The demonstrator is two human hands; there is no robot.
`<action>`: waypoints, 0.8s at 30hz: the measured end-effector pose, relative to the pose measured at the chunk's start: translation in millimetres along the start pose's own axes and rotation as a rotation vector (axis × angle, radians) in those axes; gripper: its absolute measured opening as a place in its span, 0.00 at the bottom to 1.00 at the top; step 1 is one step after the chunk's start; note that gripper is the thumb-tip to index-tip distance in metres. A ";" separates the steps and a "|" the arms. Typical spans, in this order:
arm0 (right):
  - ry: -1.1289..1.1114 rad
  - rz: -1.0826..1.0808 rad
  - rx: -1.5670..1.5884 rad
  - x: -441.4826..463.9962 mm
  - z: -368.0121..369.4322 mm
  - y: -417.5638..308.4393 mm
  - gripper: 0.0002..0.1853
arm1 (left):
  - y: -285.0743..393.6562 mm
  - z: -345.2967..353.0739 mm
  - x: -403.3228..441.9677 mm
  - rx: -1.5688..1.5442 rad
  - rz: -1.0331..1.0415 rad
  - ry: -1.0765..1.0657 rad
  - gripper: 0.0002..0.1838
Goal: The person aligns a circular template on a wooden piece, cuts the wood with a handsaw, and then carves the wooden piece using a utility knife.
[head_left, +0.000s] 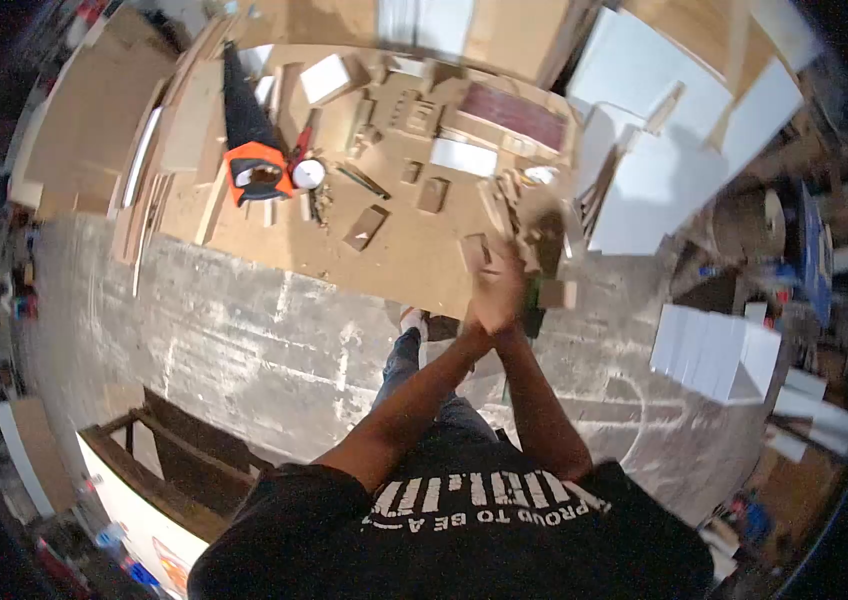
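Observation:
Both of my hands are close together at the right front edge of the wooden work board. My left hand and my right hand overlap there and are smeared by motion, so what they hold, if anything, cannot be made out. Beside them are a small wood block and a bundle of thin wood strips. Further left on the board lie a brown block, another small block and a dark pen-like tool.
A handsaw with an orange and black handle lies at the board's left, beside a white round roll. White panels lean at the right. A white box stands on the concrete floor. A dark wooden frame is at lower left.

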State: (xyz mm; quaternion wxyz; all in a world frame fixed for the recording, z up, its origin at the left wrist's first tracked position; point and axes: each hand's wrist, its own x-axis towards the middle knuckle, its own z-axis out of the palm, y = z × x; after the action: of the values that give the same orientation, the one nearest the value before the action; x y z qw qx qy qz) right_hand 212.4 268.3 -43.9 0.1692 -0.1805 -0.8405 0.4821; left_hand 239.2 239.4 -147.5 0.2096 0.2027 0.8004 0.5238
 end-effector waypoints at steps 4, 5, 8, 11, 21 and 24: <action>-0.025 0.372 -0.173 -96.7 -67.3 83.2 0.22 | 12.8 -23.3 -1.2 0.078 0.412 0.231 0.20; -0.013 0.604 0.078 -108.5 -67.7 94.4 0.24 | 8.8 -25.9 -1.7 0.171 0.431 0.203 0.20; -0.373 0.588 -0.054 -99.6 -86.8 91.0 0.28 | 10.2 -29.2 7.2 0.038 0.335 0.112 0.19; -0.203 0.381 -0.119 -112.8 -76.5 116.1 0.27 | 4.0 -21.4 16.4 0.200 0.357 0.071 0.20; -0.065 0.775 0.300 -107.9 -57.7 104.8 0.18 | 10.3 -36.6 27.6 0.215 0.426 0.187 0.29; 0.018 0.963 0.512 -101.4 -46.1 68.5 0.18 | 1.0 -32.5 29.7 0.155 0.365 0.166 0.30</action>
State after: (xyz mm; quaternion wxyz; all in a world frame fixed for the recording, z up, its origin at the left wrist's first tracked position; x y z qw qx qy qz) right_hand 332.1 287.8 -92.7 -0.0251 -0.5022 -0.5168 0.6929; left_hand 196.9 231.4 -138.5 0.0285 0.3159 0.8028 0.5049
